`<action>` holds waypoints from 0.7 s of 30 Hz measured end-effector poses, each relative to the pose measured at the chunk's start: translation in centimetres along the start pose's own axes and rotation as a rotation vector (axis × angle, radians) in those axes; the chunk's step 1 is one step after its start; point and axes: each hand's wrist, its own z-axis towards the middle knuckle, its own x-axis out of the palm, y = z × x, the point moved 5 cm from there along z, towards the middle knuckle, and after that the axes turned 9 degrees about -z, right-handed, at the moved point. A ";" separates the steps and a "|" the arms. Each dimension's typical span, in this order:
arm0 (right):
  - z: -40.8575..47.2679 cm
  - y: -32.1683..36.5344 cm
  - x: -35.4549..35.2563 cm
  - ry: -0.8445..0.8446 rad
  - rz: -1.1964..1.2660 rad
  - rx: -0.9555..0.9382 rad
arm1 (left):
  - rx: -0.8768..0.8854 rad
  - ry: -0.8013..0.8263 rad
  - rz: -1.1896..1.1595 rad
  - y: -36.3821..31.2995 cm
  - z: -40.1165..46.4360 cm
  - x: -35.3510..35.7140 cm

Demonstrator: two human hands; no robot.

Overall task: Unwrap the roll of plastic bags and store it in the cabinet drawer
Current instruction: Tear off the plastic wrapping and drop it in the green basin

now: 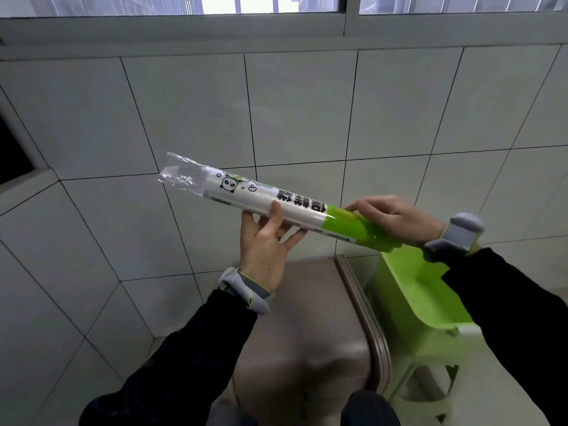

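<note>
A long roll of plastic bags [255,196] in a clear wrapper is held up in front of the tiled wall. It is white with a panda print and black lettering, and green at its right end. Loose clear film sticks out past its left end. My left hand [264,244] is palm-up under the middle of the roll, with the thumb over the front and the fingers behind it. My right hand [396,218] grips the green end from above. The green cabinet [427,305] stands below on the right, and its top drawer is pulled out.
A brown-grey cabinet top [307,321] with a ridged edge lies below my hands, left of the green cabinet. Grey wall tiles [292,112] fill the background under a window frame. A dark opening [12,155] sits at the far left. My knee [368,407] shows at the bottom.
</note>
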 end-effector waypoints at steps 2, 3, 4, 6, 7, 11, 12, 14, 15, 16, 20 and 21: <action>-0.7 -0.7 0.0 0.047 0.087 0.016 | 0.004 -0.018 -0.028 -0.1 0.3 -0.3; -0.9 -0.7 0.1 0.047 0.142 0.013 | 0.004 -0.028 -0.038 -0.1 0.3 -0.3; -1.1 -0.7 0.2 0.027 0.192 0.003 | 0.003 -0.040 -0.048 0.1 0.4 -0.3; -1.1 -0.2 0.2 -0.060 0.247 -0.025 | 0.003 -0.071 -0.062 0.4 0.4 -0.3; -1.2 0.0 0.2 -0.116 0.241 -0.037 | -0.003 -0.080 -0.064 0.6 0.4 -0.2; -1.6 0.8 0.5 -0.273 0.048 -0.062 | -0.044 -0.087 -0.036 1.5 0.2 -0.1; -1.7 1.1 0.6 -0.298 0.005 -0.093 | -0.045 -0.088 -0.022 1.6 0.1 -0.1; -2.0 1.6 0.6 -0.315 -0.010 -0.160 | -0.035 -0.096 -0.012 1.5 0.2 -0.3; -2.1 1.6 0.4 -0.312 0.015 -0.176 | -0.029 -0.102 -0.018 1.3 0.3 -0.4; -2.3 1.4 0.2 -0.307 0.054 -0.175 | -0.026 -0.111 -0.026 1.0 0.5 -0.6; -3.2 -0.8 -0.7 -0.318 0.283 -0.092 | -0.018 -0.141 -0.063 0.2 1.1 -1.4; -3.4 -1.4 -0.8 -0.333 0.334 -0.074 | -0.022 -0.154 -0.071 0.1 1.2 -1.5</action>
